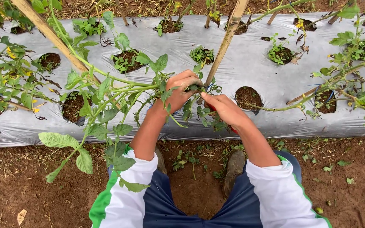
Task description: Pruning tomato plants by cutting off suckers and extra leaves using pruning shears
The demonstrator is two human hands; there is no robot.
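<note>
The left hand [179, 90] is closed around a green plant stem [136, 88] where it meets a slanting bamboo stake [227, 40]. Just beside it, the right hand [224, 109] is curled shut, pinching something small that cannot be made out. Both hands work above the grey plastic mulch sheet [250, 63], whose round planting holes show dark soil.
</note>
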